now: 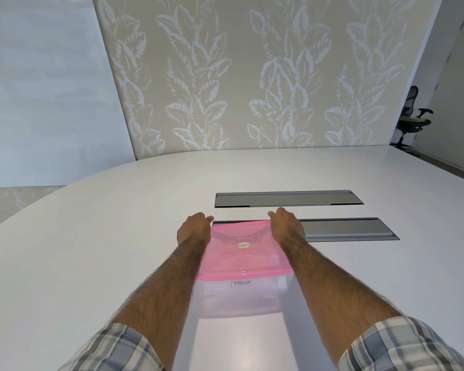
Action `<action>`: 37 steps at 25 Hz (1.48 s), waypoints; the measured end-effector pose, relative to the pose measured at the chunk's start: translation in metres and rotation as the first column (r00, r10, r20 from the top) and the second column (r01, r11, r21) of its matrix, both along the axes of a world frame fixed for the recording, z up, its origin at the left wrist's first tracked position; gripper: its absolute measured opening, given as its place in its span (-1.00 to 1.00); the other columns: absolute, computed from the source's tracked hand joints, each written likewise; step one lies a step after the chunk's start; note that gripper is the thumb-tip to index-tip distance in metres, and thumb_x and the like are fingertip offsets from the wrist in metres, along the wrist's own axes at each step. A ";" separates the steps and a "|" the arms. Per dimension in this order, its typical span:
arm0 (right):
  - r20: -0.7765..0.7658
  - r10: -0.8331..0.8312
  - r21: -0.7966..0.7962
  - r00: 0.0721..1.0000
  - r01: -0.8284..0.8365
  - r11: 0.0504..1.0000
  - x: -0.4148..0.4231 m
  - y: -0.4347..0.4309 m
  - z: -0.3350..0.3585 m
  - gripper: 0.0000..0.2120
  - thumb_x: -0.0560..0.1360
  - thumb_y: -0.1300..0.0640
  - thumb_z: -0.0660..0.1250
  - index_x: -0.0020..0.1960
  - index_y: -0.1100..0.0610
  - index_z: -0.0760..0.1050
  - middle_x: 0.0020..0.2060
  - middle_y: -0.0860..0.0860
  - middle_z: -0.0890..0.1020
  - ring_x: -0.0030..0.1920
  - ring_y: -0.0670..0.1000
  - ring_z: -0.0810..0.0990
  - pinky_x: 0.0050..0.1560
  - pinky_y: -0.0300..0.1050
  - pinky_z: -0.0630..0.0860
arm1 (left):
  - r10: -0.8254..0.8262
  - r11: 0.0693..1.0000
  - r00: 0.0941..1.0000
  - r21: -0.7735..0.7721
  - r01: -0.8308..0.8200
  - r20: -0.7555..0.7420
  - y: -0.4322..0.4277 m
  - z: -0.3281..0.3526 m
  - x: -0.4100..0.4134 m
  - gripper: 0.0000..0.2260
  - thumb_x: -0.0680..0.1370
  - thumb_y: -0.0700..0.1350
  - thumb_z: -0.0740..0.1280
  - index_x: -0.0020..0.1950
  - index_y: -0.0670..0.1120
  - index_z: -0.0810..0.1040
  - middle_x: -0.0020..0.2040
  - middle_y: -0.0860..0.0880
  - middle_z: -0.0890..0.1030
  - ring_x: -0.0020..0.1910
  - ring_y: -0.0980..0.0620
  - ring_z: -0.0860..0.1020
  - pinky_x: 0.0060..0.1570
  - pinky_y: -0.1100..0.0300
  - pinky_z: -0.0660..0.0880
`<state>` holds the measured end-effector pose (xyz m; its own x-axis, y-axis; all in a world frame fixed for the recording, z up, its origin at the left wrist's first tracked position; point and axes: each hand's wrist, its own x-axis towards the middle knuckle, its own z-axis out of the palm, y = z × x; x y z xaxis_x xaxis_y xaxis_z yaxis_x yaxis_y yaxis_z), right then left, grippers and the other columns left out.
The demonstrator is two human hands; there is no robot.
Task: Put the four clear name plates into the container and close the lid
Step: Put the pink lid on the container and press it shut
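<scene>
A clear plastic container (239, 298) stands on the white table (91, 236) in front of me. Its pink translucent lid (241, 250) lies on top of it and carries a small round sticker. Through the near wall I read a plate marked "PENGUIN" (240, 283); other plates inside are too faint to tell apart. My left hand (194, 227) rests against the lid's far left corner, fingers curled over the edge. At the far right corner my right hand (285, 223) grips the lid the same way. Both forearms run along the container's sides.
Two long grey recessed cable hatches (287, 198) (348, 228) sit in the table just beyond the container. A leaf-patterned wall stands behind the table. A black office chair (413, 116) is at the far right.
</scene>
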<state>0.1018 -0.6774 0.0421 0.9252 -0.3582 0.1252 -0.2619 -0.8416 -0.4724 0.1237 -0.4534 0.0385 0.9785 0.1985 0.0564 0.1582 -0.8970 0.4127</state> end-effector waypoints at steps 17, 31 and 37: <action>-0.014 -0.014 -0.020 1.000 0.013 1.000 -0.007 0.006 0.001 -0.58 0.68 -0.07 0.04 0.16 0.20 0.54 0.10 0.14 0.67 0.09 0.16 0.64 0.06 -0.01 0.52 | -0.284 0.933 0.953 0.200 0.299 -0.104 -0.016 -0.006 -0.062 -0.19 0.57 0.41 -0.19 0.65 -0.11 -0.13 0.64 -0.07 -0.18 0.62 -0.07 -0.18 0.56 -0.12 -0.16; -0.216 0.031 0.022 0.976 -0.027 0.999 0.023 0.003 0.006 -0.54 0.63 -0.05 0.03 0.31 0.18 0.50 0.34 0.15 0.54 0.27 0.19 0.54 0.27 0.03 0.44 | -0.248 0.940 0.966 0.225 0.258 -0.071 -0.020 -0.010 -0.067 -0.01 0.37 0.49 -0.38 0.64 -0.12 -0.20 0.63 -0.06 -0.24 0.61 -0.05 -0.25 0.55 -0.12 -0.25; -0.172 0.032 0.071 0.985 -0.020 0.997 0.027 -0.003 -0.006 -0.55 0.63 -0.07 0.09 0.26 0.22 0.53 0.26 0.19 0.58 0.19 0.22 0.58 0.21 0.03 0.49 | -0.248 0.938 0.965 0.229 0.261 -0.083 -0.021 -0.010 -0.066 -0.03 0.41 0.49 -0.35 0.64 -0.12 -0.20 0.63 -0.06 -0.24 0.61 -0.04 -0.26 0.55 -0.11 -0.24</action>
<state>0.1292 -0.6800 0.0360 0.9400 -0.3355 -0.0614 -0.3227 -0.8163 -0.4791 0.0577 -0.4745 0.0283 0.9974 -0.0700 0.0192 -0.0724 -0.9806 0.1820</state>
